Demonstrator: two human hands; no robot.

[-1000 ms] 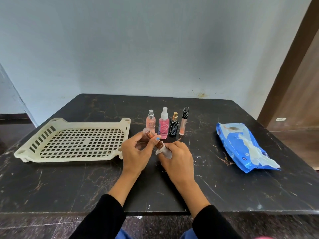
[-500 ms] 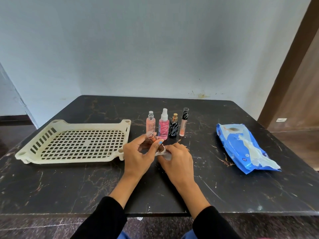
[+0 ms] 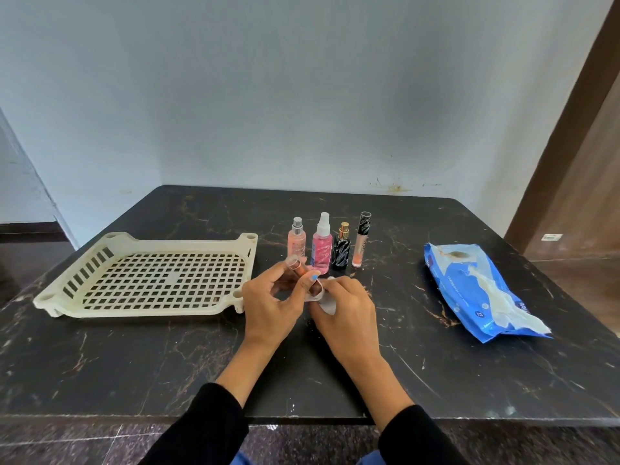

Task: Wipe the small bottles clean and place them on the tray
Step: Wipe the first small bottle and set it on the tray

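My left hand (image 3: pixel 268 307) holds a small brown bottle (image 3: pixel 299 270) with a clear cap, tilted up to the left. My right hand (image 3: pixel 345 307) pinches a white wipe (image 3: pixel 326 302) wrapped around the bottle's lower end. Behind the hands stand a peach spray bottle (image 3: pixel 296 241), a pink spray bottle (image 3: pixel 322 246), a black bottle with a gold cap (image 3: pixel 341 251) and a slim peach tube with a black cap (image 3: pixel 359 241), all upright in a row. A cream perforated tray (image 3: pixel 147 275) lies to the left with nothing in it.
A blue pack of wipes (image 3: pixel 469 283), with a wipe trailing from its opening, lies on the right of the black marble table (image 3: pixel 134 364). A pale wall runs behind the table. A brown door frame (image 3: pixel 570 129) stands at the right.
The wipe has slid along the brown bottle's lower end and the left fingers have shifted their grip. The bottle stays between both hands in much the same spot.
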